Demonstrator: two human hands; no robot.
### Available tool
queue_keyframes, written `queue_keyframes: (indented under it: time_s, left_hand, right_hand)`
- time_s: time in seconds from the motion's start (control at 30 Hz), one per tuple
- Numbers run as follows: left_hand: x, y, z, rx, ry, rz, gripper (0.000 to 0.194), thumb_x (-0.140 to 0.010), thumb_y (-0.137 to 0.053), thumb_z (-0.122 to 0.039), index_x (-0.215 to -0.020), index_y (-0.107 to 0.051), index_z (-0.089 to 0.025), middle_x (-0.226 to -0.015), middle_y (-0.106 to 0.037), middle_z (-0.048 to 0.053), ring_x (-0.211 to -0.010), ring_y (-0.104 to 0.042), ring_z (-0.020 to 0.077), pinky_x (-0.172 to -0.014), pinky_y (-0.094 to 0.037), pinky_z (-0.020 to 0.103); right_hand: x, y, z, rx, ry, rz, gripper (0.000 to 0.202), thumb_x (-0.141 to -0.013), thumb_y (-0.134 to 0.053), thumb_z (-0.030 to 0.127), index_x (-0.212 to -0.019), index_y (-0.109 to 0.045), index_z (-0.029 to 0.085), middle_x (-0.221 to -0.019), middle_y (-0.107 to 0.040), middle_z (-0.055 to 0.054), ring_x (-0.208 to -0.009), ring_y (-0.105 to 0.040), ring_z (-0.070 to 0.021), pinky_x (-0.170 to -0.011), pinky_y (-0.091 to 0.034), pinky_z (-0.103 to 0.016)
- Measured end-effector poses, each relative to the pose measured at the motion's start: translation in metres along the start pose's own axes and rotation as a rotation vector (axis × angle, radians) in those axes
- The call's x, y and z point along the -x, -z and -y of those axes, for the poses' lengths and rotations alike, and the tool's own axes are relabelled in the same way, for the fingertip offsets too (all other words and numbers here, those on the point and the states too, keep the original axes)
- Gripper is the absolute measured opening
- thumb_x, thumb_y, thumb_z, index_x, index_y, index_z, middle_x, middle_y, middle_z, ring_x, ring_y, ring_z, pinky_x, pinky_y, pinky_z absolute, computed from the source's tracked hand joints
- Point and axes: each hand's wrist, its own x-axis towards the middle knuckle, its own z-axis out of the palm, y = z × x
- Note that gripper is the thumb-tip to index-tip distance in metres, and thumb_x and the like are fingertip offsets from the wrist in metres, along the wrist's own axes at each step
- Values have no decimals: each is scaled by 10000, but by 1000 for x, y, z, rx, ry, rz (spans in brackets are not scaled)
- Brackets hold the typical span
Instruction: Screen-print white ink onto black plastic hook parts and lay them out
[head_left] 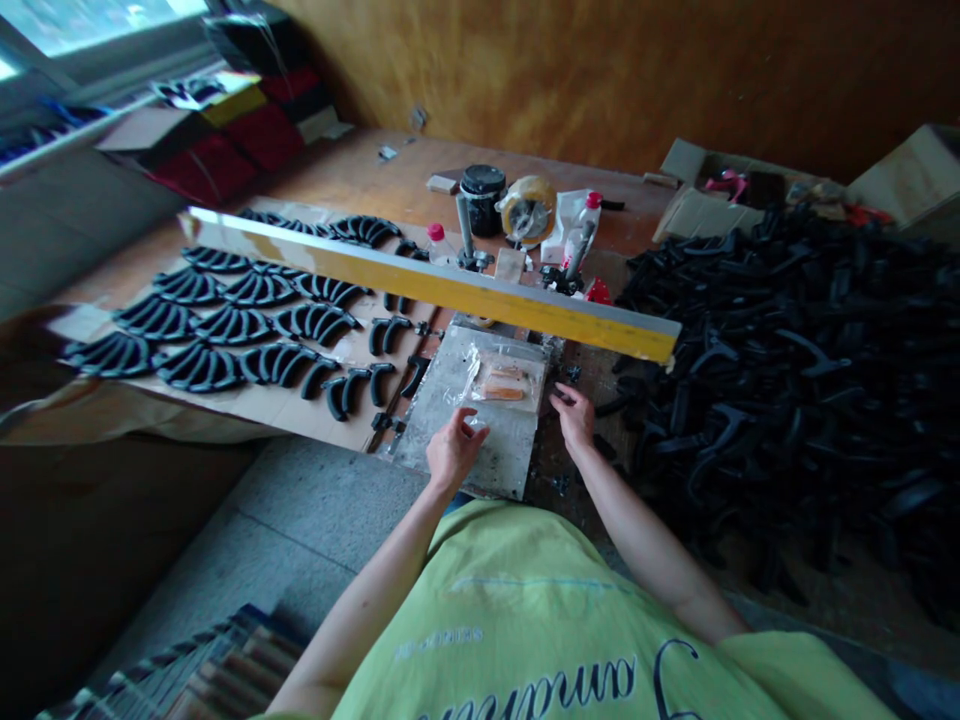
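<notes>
My left hand [454, 447] hovers over the near part of a grey metal plate [431, 420]. Its fingers are curled, with a gap between thumb and fingertips and nothing visible in them. Just past the plate's right edge is my right hand [574, 416], its fingers slightly bent and apart, holding nothing that I can see. Between and beyond the hands, a clear plastic sheet [534, 372] lies on the plate. Orange-brown strips [504, 392] show at the sheet; whether they are under it or on it, I cannot tell.
A long yellow-edged bar [450, 290] spans above the plate. Rows of curved black handles [232, 325] lie on cardboard at left; a big heap of black parts [787, 400] fills the right. Behind stand a black tub [482, 200], a tape roll [528, 212] and red-capped bottles [589, 222].
</notes>
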Motion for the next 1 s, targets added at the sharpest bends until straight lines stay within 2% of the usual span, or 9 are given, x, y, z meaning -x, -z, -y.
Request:
queue_keyframes:
  time_s: [0.13, 0.27, 0.33, 0.4, 0.53, 0.67, 0.8, 0.87, 1.0]
  left_hand:
    - [0, 0, -1, -3, 10, 5, 326, -823, -613, -448, -1122, -558, -332, -800, -679, -60, -704, -613, 131, -567, -290, 221]
    - [0, 0, -1, -11, 5, 12, 325, -828, -609, -445, -1128, -555, -333, -804, -681, -62, -713, -613, 129, -567, -290, 218]
    - [0, 0, 0, -12, -3, 7, 325, -830, -610, -441, -1131, -554, -332, -810, -681, -62, -716, -610, 125, -568, -291, 216]
    - [0, -1, 1, -11, -9, -2, 322, -833, -608, -435, -1132, -553, -331, -806, -676, -65, -711, -607, 121, -568, -294, 215]
    - [0, -1, 2, -13, -20, -3, 320, -834, -609, -439, -1130, -551, -331, -795, -671, -71, -704, -608, 120, -567, -299, 217]
    - [0, -2, 2, -15, -26, -3, 327, -833, -613, -435, -1136, -548, -329, -802, -677, -72, -709, -612, 119, -569, -302, 217]
    - [-1, -1, 2, -26, -16, 5, 332, -834, -612, -439, -1141, -550, -328, -814, -683, -66, -710, -614, 121, -570, -302, 217]
    - [-2, -1, 1, -27, -10, 9, 327, -829, -617, -439, -1132, -556, -331, -800, -680, -69, -705, -614, 122, -567, -303, 219]
    - [-2, 0, 0, -16, 6, 8, 320, -821, -625, -442, -1115, -566, -330, -788, -675, -71, -695, -617, 122, -566, -309, 219]
  right_hand:
    - [-4, 4, -7, -6, -26, -51, 513, -717, -630, 469, -1124, -673, 161, -729, -634, -16, -648, -572, -172, -656, -475, -291]
    - [-3, 17, -7, 11, 40, -184, 436, -727, -630, 466, -1015, -689, 145, -820, -667, -60, -727, -595, -189, -732, -493, -320]
    - [4, 17, -1, -15, 116, -142, 391, -778, -584, 469, -971, -697, 148, -907, -692, -88, -802, -625, -198, -790, -500, -336]
    - [14, 10, 7, -43, 163, -25, 411, -834, -522, 479, -1020, -695, 156, -1035, -698, -109, -911, -646, -207, -859, -497, -348]
    - [36, -16, 18, -24, 106, 99, 533, -886, -439, 506, -1251, -599, 152, -1286, -606, -129, -1178, -572, -227, -1014, -431, -373]
    - [50, -30, 17, 75, 89, 135, 597, -917, -388, 481, -1405, -445, 142, -1352, -551, -138, -1211, -550, -241, -998, -448, -380]
    - [53, -23, 17, 221, 203, 171, 542, -938, -367, 381, -1389, -445, 91, -1278, -589, -178, -1164, -567, -251, -973, -456, -383]
    - [53, -16, 22, 307, 274, 165, 510, -922, -427, 363, -1346, -481, 85, -1192, -626, -182, -1115, -575, -264, -953, -462, -400]
    - [50, -2, 39, 477, 496, 33, 517, -833, -620, 351, -1276, -510, 108, -1197, -590, -174, -1121, -514, -285, -972, -429, -429]
